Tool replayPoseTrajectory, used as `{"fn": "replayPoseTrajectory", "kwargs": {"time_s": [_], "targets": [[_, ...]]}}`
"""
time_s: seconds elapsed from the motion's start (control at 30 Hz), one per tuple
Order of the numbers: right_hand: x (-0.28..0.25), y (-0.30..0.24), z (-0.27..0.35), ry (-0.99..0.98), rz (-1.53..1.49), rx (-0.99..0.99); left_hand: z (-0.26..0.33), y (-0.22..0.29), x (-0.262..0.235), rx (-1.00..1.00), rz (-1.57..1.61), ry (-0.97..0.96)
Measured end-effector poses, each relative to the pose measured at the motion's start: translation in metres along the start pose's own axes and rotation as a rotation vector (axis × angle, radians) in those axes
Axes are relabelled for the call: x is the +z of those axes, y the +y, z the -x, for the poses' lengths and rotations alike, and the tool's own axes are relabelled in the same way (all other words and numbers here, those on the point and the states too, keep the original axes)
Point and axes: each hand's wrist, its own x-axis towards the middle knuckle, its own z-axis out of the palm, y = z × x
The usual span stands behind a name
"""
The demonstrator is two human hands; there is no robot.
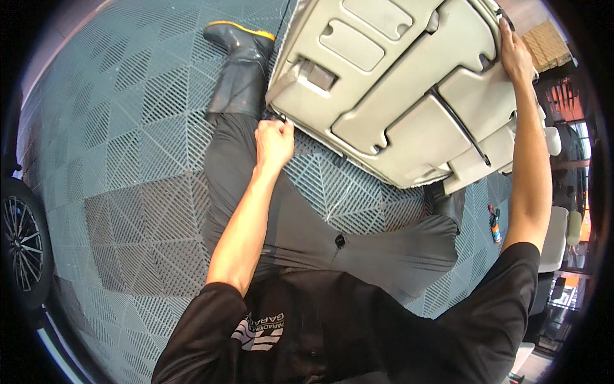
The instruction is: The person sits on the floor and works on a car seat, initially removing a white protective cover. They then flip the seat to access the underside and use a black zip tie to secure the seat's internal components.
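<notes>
A large beige car seat part (pixel 409 96), its hard plastic back facing me, lies tilted between my legs. Recessed panels and a long dark slot mark its surface. My right hand (pixel 517 56) is wrapped round its far right edge, the arm stretched out. At its near left corner my left hand (pixel 275 143) is closed in a fist beside a small dark piece. What those fingers grip is hidden under the hand.
Grey interlocking floor tiles (pixel 128 147) lie all around. My rubber boot (pixel 240 64) is left of the seat part. An orange-and-blue bottle (pixel 495 225) lies on the floor at right. Beyond are a cardboard box (pixel 545 46), other pale seats (pixel 554 240) and, far left, a car wheel (pixel 23 237).
</notes>
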Motion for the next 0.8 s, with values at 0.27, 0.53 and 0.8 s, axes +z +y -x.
{"fn": "replayPoseTrajectory", "kwargs": {"time_s": [0.27,0.53,0.8], "targets": [[-0.014,-0.019,0.028,0.003,-0.074,-0.013,0.005,0.070,-0.111,0.237,-0.067,-0.239],[-0.025,-0.039,0.033,0.033,-0.244,-0.070,0.004,0.075,-0.162,0.310,-0.257,-0.649],[-0.012,-0.017,-0.009,-0.269,-0.294,0.019,-0.125,0.097,-0.101,0.291,-0.057,-0.427]]}}
